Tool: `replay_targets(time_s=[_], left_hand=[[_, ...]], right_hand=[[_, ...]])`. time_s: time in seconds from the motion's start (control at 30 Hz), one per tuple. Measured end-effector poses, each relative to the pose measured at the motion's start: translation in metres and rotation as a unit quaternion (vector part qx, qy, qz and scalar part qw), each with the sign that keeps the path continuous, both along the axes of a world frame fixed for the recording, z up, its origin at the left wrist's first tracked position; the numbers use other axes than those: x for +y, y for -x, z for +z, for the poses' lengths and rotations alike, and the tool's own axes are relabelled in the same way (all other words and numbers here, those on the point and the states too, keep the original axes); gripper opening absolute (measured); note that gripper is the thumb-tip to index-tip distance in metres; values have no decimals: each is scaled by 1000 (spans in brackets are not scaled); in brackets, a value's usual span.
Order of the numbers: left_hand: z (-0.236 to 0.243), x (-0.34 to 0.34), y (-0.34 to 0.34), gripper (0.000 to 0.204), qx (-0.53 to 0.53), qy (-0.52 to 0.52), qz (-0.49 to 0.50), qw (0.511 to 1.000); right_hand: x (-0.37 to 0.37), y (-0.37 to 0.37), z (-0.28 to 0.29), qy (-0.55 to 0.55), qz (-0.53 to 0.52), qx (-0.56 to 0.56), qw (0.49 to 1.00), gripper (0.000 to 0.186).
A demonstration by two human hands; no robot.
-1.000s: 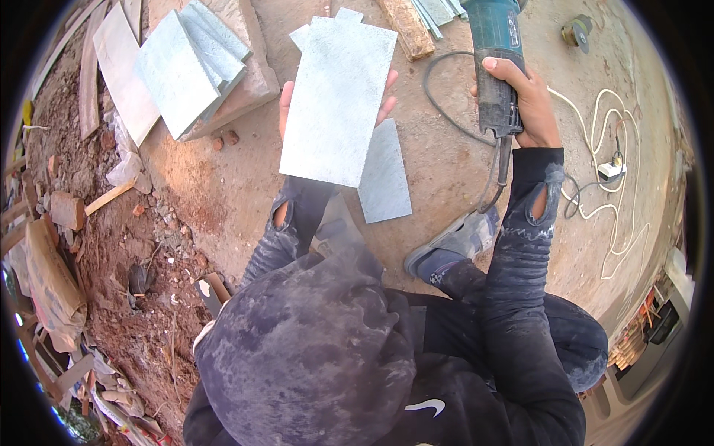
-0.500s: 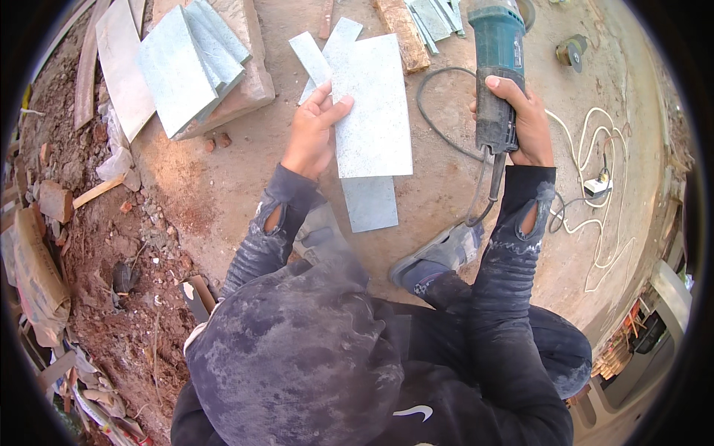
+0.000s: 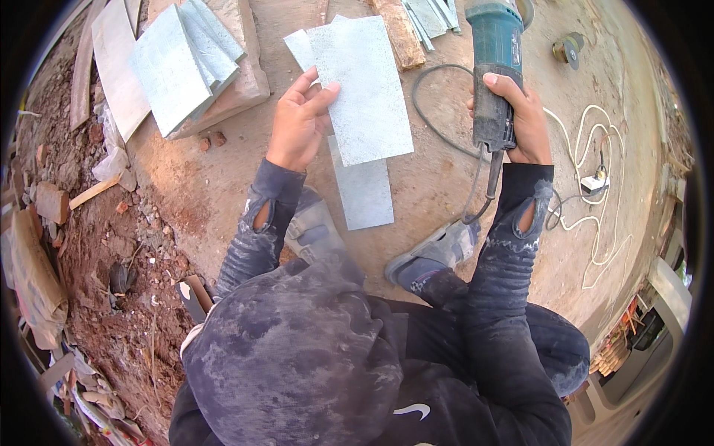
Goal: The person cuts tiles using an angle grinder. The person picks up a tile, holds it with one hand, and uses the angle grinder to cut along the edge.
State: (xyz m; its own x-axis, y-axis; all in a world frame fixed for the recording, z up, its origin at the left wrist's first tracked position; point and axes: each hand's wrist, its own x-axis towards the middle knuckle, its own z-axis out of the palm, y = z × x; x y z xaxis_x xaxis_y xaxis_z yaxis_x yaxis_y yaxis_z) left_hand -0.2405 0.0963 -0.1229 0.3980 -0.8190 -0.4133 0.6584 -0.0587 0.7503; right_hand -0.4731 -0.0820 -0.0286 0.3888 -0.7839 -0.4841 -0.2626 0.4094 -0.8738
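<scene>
My left hand (image 3: 299, 123) pinches the left edge of a pale grey-green rectangular tile (image 3: 364, 93), thumb on top and fingers at the side and below. Under it, partly covered, a second tile piece (image 3: 366, 197) lies on the ground, and a narrow strip (image 3: 299, 48) shows at the upper left. My right hand (image 3: 524, 123) is wrapped round the black rear body of a teal angle grinder (image 3: 497, 44), thumb along its top. The grinder's disc (image 3: 524, 11) shows only in part at the upper edge. Its dark cord (image 3: 494, 175) runs down beside my foot.
A stack of tiles (image 3: 167, 74) leans on a stone block (image 3: 249, 82) at the far left. More cut pieces (image 3: 431, 21) lie beside a wooden block (image 3: 400, 37). A loose disc (image 3: 569, 50), white cable (image 3: 587, 152) and socket (image 3: 595, 182) lie right. Rubble (image 3: 126, 267) covers the left.
My left hand has moved slightly left and up with the held tile, which has turned a little. The right hand and grinder stay nearly in place.
</scene>
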Motion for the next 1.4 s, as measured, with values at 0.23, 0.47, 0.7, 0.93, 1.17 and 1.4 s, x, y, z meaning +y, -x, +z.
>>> replay_targets(time_s=[0.23,0.47,0.7,0.93,1.17,1.4], left_hand=[[13,2,0,50,-14,1,-38,999],[15,4,-2,54,-30,-16,-49,998],[20,4,0,53,-13,26,-57,998],[13,8,-2,50,9,26,-53,998],[14,9,-1,52,-10,14,-56,998],[15,9,-1,45,4,13,-50,999]], right_hand=[[0,-2,0,-1,-2,-5,1000,35],[1,-6,3,3,-8,-17,1000,34],[0,-6,3,-5,-17,-15,1000,32],[0,-9,6,3,-19,-21,1000,32],[-1,-7,5,0,-16,-19,1000,35],[-3,-2,4,6,-1,-1,1000,38]])
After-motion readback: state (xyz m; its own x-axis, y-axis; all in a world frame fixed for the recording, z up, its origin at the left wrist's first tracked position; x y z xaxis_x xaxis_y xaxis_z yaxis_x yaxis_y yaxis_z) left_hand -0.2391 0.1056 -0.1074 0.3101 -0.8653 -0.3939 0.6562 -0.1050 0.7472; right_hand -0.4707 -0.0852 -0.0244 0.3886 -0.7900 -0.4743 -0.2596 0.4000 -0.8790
